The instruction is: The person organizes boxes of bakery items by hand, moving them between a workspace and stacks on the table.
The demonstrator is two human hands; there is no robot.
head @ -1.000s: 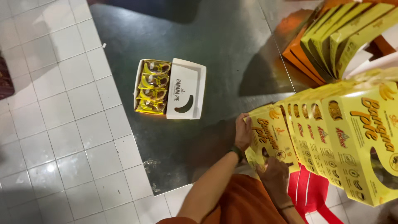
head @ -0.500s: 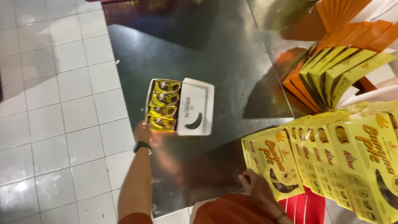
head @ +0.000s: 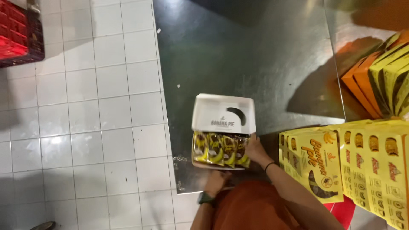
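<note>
An open white box with its lid flipped up sits at the near edge of a steel table. Several yellow and brown snack packets stand in a row inside it. My right hand rests against the right end of the packets and grips the box's side. My left hand, a watch on its wrist, holds the box's near edge from below. An orange garment covers my lap beneath the hands.
A row of closed yellow boxes stands upright to the right. Flat orange and yellow cartons lean at the far right. White floor tiles spread to the left, with a red crate at top left.
The open box has been drawn to the table's near edge and turned so its lid faces away. Both hands have come onto it; the right hand left the yellow boxes.
</note>
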